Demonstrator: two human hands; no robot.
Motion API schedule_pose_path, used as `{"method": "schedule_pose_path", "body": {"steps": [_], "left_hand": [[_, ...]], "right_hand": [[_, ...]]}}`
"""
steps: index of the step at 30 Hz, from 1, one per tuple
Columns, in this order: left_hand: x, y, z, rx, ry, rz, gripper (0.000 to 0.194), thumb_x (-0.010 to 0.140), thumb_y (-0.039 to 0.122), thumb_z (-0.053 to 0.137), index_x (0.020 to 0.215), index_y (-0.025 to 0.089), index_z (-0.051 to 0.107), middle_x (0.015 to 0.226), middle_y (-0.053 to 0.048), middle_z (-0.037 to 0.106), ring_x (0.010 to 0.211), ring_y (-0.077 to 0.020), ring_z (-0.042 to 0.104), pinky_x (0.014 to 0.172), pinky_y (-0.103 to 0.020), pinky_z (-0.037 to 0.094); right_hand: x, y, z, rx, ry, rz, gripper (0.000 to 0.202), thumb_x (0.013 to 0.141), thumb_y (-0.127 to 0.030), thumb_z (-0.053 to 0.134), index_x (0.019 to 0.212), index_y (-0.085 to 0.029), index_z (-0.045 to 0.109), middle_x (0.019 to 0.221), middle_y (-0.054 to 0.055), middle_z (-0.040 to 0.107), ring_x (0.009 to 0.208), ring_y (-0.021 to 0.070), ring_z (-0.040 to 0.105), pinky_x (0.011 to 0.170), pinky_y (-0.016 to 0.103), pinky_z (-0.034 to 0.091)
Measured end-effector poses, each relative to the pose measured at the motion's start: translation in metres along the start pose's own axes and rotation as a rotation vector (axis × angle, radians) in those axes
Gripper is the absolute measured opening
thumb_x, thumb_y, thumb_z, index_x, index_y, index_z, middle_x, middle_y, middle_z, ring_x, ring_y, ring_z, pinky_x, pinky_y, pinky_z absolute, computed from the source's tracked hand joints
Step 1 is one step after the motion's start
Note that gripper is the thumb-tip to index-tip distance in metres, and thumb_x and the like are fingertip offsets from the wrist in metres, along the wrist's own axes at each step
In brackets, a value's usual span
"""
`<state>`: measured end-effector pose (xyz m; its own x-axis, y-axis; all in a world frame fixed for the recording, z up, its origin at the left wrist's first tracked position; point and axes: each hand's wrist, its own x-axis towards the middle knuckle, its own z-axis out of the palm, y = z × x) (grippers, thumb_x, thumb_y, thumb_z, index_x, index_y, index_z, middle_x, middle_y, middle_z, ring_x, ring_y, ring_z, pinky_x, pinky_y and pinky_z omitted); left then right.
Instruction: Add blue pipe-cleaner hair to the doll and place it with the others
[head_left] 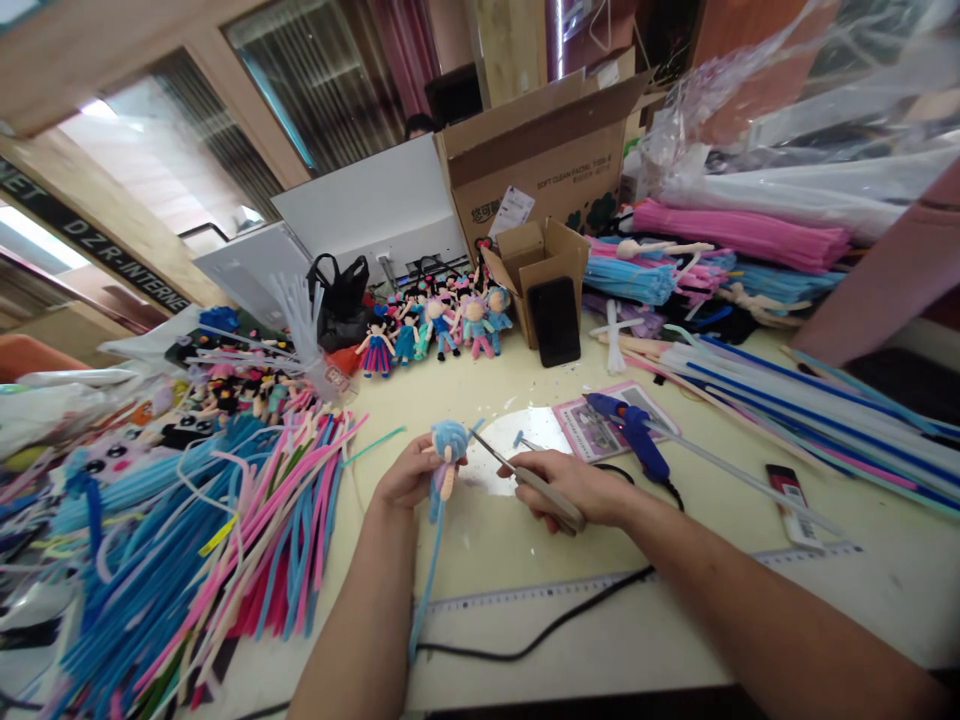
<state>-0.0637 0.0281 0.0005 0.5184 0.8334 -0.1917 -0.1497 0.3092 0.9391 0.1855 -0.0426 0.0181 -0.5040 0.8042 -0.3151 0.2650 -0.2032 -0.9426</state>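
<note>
Near the middle of the table my left hand (409, 474) is closed on a small doll (450, 445) with blue hair, a light-coloured arm and a long blue pipe cleaner trailing down toward the table edge. My right hand (559, 488) grips scissors (517, 468), their blades pointing up and left toward a short blue end beside the doll's head. The blades look nearly together, close to that blue end; whether they touch it I cannot tell. Beyond the scissors, a small tool with a blue tip (519, 439) lies on a white sheet (541, 424).
A blue glue gun (634, 430) with a long stick rests on a pink card. Pipe cleaner bundles (180, 540) cover the left side, more (795, 400) the right. Finished dolls (442, 325), a black phone (555, 322) and boxes (540, 160) stand behind. A black cable (517, 655) crosses in front.
</note>
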Motion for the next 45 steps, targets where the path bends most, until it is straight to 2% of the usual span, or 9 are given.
{"method": "schedule_pose_path", "body": {"steps": [10,25,45], "left_hand": [[0.0,-0.0012,-0.0015,-0.007,-0.005,-0.001,0.036,0.051,0.034,0.082,0.074,0.011,0.068,0.069,-0.008,0.066,0.056,-0.0128,0.057,0.05,-0.021,0.042],[0.0018,-0.0056,-0.0099,-0.001,-0.013,0.033,0.034,0.052,0.031,0.082,0.077,0.01,0.069,0.069,-0.008,0.068,0.056,-0.0135,0.058,0.053,-0.022,0.042],[0.002,-0.0068,-0.0085,-0.021,0.008,-0.007,0.034,0.051,0.028,0.082,0.078,0.011,0.07,0.071,-0.007,0.067,0.063,-0.0151,0.06,0.059,-0.023,0.043]], "right_hand": [[0.0003,0.0013,-0.0009,-0.021,-0.016,-0.011,0.035,0.08,-0.026,0.052,0.115,-0.021,0.056,0.064,-0.003,0.055,0.045,0.0088,0.055,0.037,0.017,0.041],[0.0025,0.0002,0.0004,-0.019,0.032,-0.01,0.031,0.077,-0.023,0.054,0.107,-0.018,0.06,0.06,-0.004,0.053,0.04,0.0077,0.052,0.033,0.016,0.037],[0.0088,0.0081,0.0011,-0.02,0.047,0.012,0.031,0.079,-0.024,0.053,0.109,-0.018,0.059,0.06,-0.003,0.053,0.04,0.0078,0.05,0.032,0.016,0.035]]}}
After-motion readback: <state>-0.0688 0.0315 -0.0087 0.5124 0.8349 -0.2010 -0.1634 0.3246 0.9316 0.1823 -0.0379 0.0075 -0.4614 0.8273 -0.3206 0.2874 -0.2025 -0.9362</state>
